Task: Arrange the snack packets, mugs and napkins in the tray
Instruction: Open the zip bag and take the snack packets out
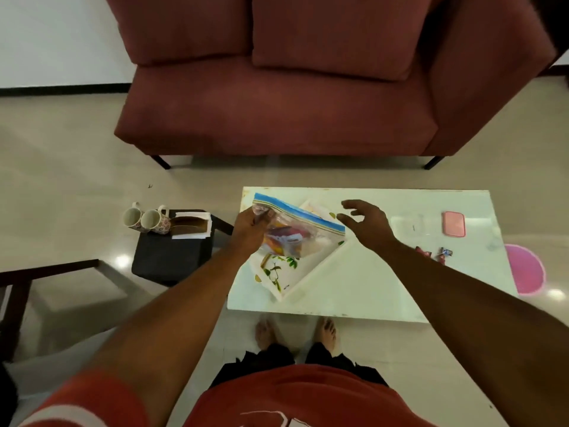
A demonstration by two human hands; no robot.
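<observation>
A clear zip bag with a blue seal strip holds several colourful snack packets. My left hand grips its left edge and holds it over the white floral tray, which lies turned diagonally on the white table. My right hand hovers open just right of the bag, fingers spread, touching nothing. Two floral mugs lie tipped on a small black stool to the left, beside a holder of white napkins. Loose snack packets lie on the table under my right forearm.
A pink box and a clear container sit at the table's far right. A pink round mat lies on the floor past the table's right edge. A maroon sofa stands beyond. A dark wooden frame is at the left.
</observation>
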